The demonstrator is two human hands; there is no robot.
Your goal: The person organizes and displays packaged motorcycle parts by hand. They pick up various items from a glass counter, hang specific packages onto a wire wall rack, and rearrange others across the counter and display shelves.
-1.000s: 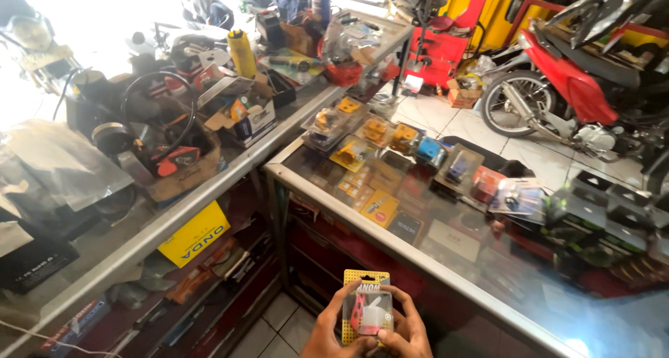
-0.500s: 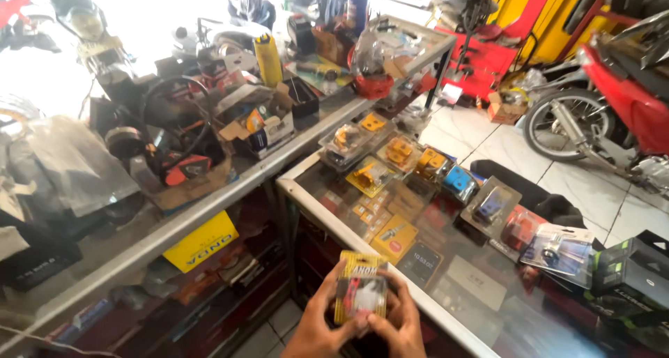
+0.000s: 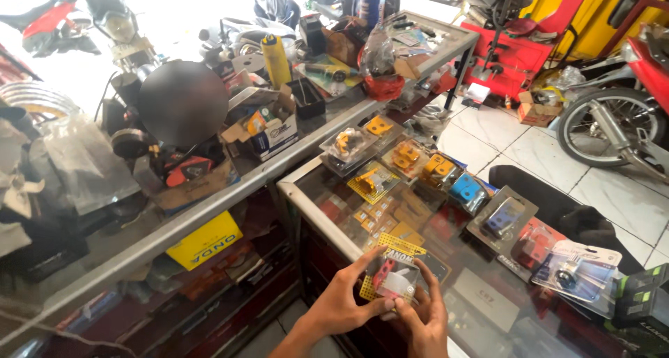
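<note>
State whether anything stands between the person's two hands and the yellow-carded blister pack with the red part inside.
Nothing visible does. The left hand and right hand both grip the yellow-carded blister pack directly, fingers on its edges, above the glass counter.

The blister pack (image 3: 391, 274) pairs a matt yellow perforated card with a clear glossy plastic bubble over a red and pale part. It sits above the glass counter top (image 3: 481, 302), smooth and reflective with a pale brushed-metal edge, where more glossy plastic packs (image 3: 446, 173) lie. On the second counter a brown cardboard box (image 3: 268, 124) looks dull and rough, a clear plastic bag (image 3: 87, 166) crinkled and shiny, a yellow spray can (image 3: 276, 59) smooth, and the white floor tiles (image 3: 543, 149) glazed
</note>
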